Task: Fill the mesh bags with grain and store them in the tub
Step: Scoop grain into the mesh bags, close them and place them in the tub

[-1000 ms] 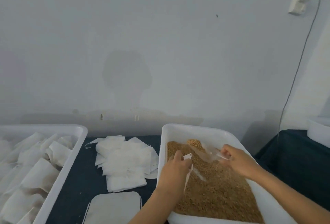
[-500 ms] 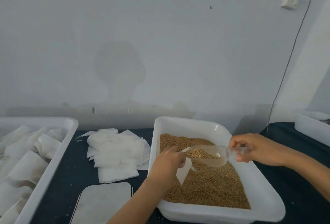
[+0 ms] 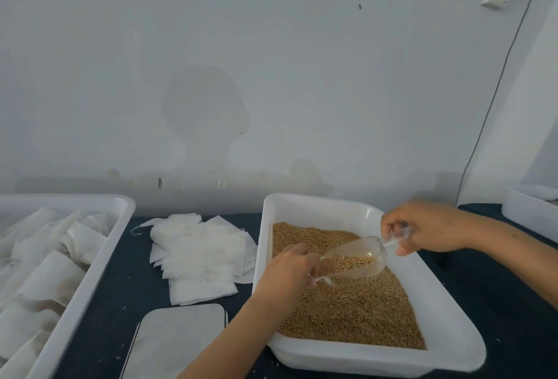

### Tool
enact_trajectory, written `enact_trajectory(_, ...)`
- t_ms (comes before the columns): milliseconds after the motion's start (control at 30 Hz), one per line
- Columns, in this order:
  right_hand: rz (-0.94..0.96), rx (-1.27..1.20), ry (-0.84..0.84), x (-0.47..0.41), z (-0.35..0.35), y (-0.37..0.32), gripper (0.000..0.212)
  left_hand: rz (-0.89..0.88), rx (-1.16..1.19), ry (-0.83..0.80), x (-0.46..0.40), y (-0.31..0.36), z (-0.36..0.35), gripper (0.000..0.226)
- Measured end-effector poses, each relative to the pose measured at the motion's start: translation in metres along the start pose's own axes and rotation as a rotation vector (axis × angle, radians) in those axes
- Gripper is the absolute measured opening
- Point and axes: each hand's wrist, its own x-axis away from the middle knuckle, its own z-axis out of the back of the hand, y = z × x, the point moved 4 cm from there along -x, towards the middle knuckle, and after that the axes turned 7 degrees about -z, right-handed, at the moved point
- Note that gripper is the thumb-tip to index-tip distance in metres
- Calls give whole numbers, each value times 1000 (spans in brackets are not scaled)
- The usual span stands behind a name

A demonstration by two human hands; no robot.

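Two hands meet over the grain tray: the right hand pinches a loaded scoop, whose spout at nine o'clock touches the left hand gripping a mostly hidden mesh bag, so tilting off-mouth would likely spill grain.

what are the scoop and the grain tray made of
Scoop: clear, glossy, probably hard plastic; the grain shows through its wall. Grain tray: opaque white, smooth, likely moulded plastic, judging by its rounded corners and rolled rim.
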Motion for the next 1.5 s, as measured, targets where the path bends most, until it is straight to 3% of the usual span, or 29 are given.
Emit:
enact_trajectory(333, -25, 14, -38, -3, -2, 1, 18, 35, 47, 5, 0, -5, -3, 4)
enact_trajectory(533, -54, -452, -170, 5, -44, 13, 7, 126, 69, 78, 3, -7, -1, 24)
enact_trajectory(667, -136, -610, -191, 1, -74, 14, 5, 196, 158, 124, 5, -10, 4, 23)
enact_trajectory(900, -277, -466, -62, -37, -119, -20, 9, 367, 407, 143, 5, -17, 13, 28)
enact_trajectory(1033, -333, -343, -60, -52, -137, -37, 46, 413, 508, 182, 7, -18, 15, 27)
enact_trajectory(1200, -362, -249, -107, -55, -137, -47, 54, 462, 636, 271, 9, -21, 21, 23)
enact_trajectory(1267, -257, -406, -40, -53, -125, -50, 56, 492, 715, 314, 11, -23, 24, 20)
enact_trajectory(1400, 31, -1162, -12, -38, -96, -70, 26, 507, 887, 376, 12, -24, 30, 13)
enact_trajectory(1500, 41, -1105, 289, -33, -82, -79, 10, 448, 941, 419, 15, -18, 37, 12)
